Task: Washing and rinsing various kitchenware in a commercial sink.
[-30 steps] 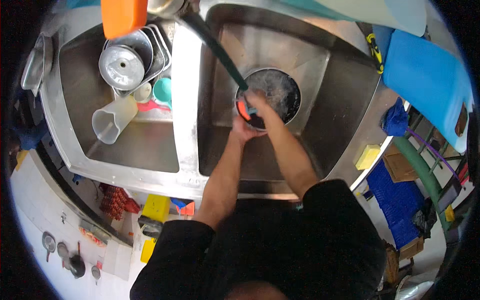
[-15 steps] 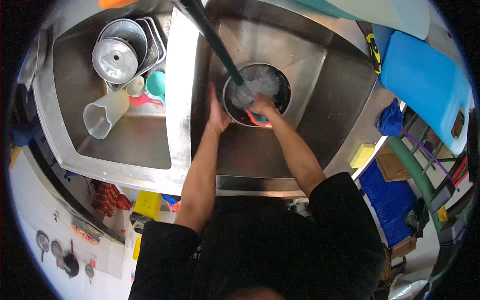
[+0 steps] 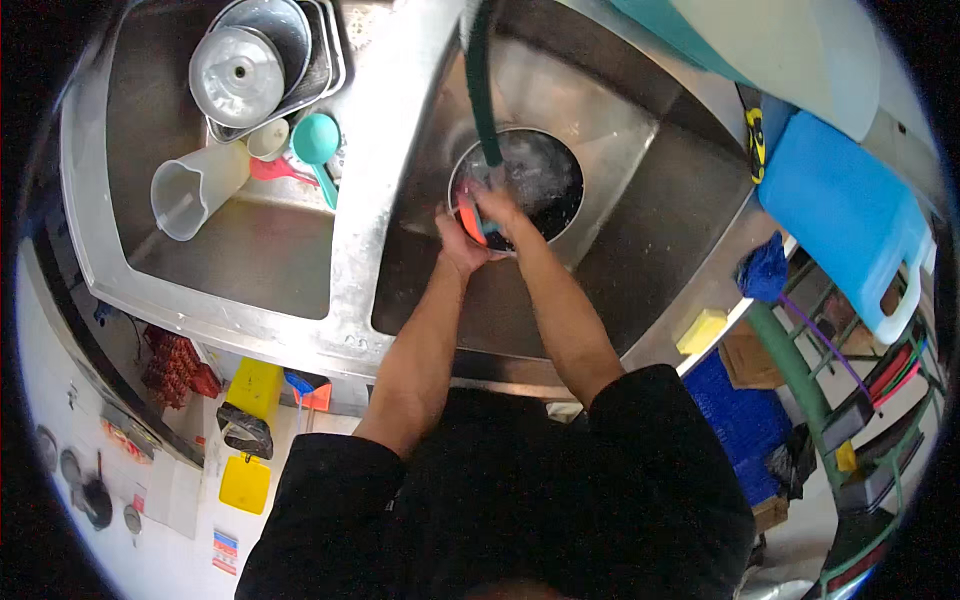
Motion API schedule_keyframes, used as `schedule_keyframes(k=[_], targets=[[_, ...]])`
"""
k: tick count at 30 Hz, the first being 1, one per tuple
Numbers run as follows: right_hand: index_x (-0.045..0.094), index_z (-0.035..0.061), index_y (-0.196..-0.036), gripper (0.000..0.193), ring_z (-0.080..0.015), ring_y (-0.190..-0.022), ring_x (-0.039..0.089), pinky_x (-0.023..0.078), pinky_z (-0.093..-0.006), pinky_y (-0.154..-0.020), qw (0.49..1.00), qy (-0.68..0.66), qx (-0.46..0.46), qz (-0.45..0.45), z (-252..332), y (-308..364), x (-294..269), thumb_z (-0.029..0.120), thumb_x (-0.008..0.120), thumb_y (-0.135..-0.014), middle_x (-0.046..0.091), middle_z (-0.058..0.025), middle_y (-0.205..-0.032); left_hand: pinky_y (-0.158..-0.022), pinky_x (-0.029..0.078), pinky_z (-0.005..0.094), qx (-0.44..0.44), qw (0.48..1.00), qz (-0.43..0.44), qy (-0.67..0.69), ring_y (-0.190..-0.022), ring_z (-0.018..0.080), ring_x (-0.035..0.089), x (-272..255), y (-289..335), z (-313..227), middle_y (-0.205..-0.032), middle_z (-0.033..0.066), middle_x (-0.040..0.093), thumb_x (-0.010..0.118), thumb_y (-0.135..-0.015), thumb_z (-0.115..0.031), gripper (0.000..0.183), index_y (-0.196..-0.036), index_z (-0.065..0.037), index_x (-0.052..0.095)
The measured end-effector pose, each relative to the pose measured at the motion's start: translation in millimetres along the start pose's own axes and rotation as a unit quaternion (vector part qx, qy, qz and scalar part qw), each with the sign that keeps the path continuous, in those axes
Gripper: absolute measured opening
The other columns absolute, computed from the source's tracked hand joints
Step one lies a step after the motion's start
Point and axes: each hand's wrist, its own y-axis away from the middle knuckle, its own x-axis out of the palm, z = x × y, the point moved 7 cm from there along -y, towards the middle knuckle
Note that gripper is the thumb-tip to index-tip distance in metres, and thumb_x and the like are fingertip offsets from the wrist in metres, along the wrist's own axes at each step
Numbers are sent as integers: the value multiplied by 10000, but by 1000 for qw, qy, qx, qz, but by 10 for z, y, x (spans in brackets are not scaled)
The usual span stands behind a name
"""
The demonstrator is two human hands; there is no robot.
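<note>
A round metal pot (image 3: 575, 200) with a dark inside sits in the right sink basin, holding frothy water. A dark green hose (image 3: 481, 90) hangs down to it, its lower end over the water. My left hand (image 3: 462, 243) grips the pot's near left side at the rim. Inside that same side, my right hand (image 3: 498, 208) is closed on an orange-and-blue scrubber (image 3: 470, 220), pressed near the wall. My fingers partly cover the scrubber, so its exact kind is unclear.
In the left basin lie a round metal lid (image 3: 236, 85), metal pans, a clear plastic jug (image 3: 185, 200), and a teal scoop (image 3: 316, 140). A yellow sponge (image 3: 702, 331) and a blue scrunched cloth (image 3: 762, 270) rest on the right edge, near a blue plastic container (image 3: 840, 210).
My right hand and the scrubber have shifted left along the pot's inner wall. My left hand has moved from the left side toward the near rim. The view has turned slightly.
</note>
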Motion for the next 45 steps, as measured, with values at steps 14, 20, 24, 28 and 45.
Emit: schedule_keyframes(k=[14,20,24,28,45], targets=[[545,-38,-1186,607,-304,-870,643,510,-418,-779,817,565,26,107,-23,129,263,406,616,-779,605,-243,-1074,-966,118,744,-50,998,-26,-27,-1320,445,245,-76,-116,133,-1478,162,228,136,-830,-691,845,-1432,-110,253],[634,-34,-974,376,-324,-984,613,478,-405,-843,954,296,31,32,171,249,168,284,572,-784,627,-258,-1010,-890,184,764,-61,996,28,57,-1273,419,326,-68,-237,149,-1426,129,340,190,-808,-736,849,-1405,-144,314],[511,-13,-1205,635,-358,-1128,530,432,-398,-948,871,485,22,80,228,348,115,409,637,-749,537,-212,-1233,-882,217,757,-58,997,-14,-43,-1250,421,353,-86,-224,184,-1398,147,369,189,-760,-781,912,-1391,-140,339],[389,-40,-1326,818,-377,-1219,454,384,-396,-1002,915,389,69,83,144,335,27,475,638,-742,457,-299,-1286,-899,239,734,-33,999,-12,-25,-1257,411,355,29,-191,138,-1386,156,390,184,-769,-772,914,-1371,-110,370],[634,-58,-1007,617,-298,-980,626,462,-373,-856,953,295,64,11,114,454,103,495,653,-733,644,-249,-966,-982,264,646,6,996,-81,-35,-1191,395,447,-219,-273,84,-1301,178,485,89,-816,-714,884,-1327,-77,426]])
